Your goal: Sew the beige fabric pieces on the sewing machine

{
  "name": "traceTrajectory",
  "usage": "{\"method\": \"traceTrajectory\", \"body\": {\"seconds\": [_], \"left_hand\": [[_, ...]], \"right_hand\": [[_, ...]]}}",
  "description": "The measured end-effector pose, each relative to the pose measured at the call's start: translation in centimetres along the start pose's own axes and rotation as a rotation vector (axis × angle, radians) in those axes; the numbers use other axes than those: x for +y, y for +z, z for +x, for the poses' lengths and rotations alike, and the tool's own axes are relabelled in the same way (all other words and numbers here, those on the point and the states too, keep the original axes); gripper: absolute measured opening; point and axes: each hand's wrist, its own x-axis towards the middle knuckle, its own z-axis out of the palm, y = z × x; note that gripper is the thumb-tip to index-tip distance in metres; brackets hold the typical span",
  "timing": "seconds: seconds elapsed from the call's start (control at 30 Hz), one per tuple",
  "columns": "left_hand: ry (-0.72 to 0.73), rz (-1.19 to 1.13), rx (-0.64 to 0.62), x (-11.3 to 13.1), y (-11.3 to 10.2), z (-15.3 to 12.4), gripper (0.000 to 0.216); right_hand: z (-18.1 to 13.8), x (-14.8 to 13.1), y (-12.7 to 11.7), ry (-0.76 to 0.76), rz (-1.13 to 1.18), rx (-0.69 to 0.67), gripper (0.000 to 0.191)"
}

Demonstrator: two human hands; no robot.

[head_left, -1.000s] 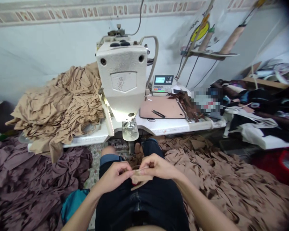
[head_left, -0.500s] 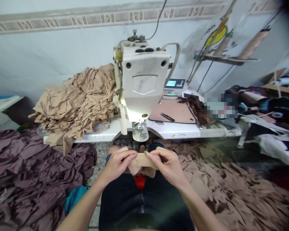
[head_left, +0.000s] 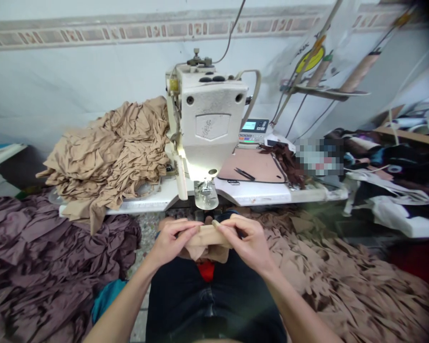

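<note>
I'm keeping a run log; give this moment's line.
left hand: holds beige cloth | right hand: holds beige cloth | sewing machine: ahead

Cloth (head_left: 208, 237) before sewing machine (head_left: 211, 109), fabric heap (head_left: 110, 155) left, mat (head_left: 257, 161) right

The head view looks forward and down over the nearby hands (head_left: 173, 240) toward the sewing machine (head_left: 212, 109).

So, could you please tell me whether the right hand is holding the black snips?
No, the black snips lie on the pink mat, while the right hand pinches the tan fabric.
</note>
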Motion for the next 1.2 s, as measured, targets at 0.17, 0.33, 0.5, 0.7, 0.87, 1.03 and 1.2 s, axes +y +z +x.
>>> {"method": "traceTrajectory", "body": {"seconds": [0.17, 0.33, 0.5, 0.7, 0.87, 1.03, 1.2], "left_hand": [[-0.04, -0.027, 0.033, 0.5, 0.0, 1.0, 0.024], [-0.143, -0.148, 0.104, 1.8, 0.2, 3.3, 0.032], [-0.185, -0.154, 0.25, 2.6, 0.4, 5.5, 0.035], [-0.154, -0.199, 0.335, 2.4, 1.0, 7.1, 0.031], [-0.144, -0.277, 0.317, 1.4, 1.2, 8.4, 0.031], [-0.171, -0.364, 0.301, 0.9, 1.5, 8.9, 0.038], [-0.122, -0.289, 0.412, -0.1, 1.3, 7.1, 0.037]], "right_hand": [[0.6, -0.1, 0.1, -0.006, -0.027, 0.054, 0.032], [2.7, 1.2, 0.1, 0.079, 0.038, 0.143, 0.03], [4.4, 2.6, 0.3, 0.254, 0.211, 0.146, 0.038], [5.4, 3.8, 0.6, 0.248, 0.309, 0.209, 0.039], [6.2, 4.7, 0.6, 0.25, 0.376, 0.219, 0.034], [6.3, 5.3, 0.6, 0.261, 0.373, 0.208, 0.038], [4.3, 7.2, 0.9, 0.323, 0.324, 0.232, 0.044]]}}
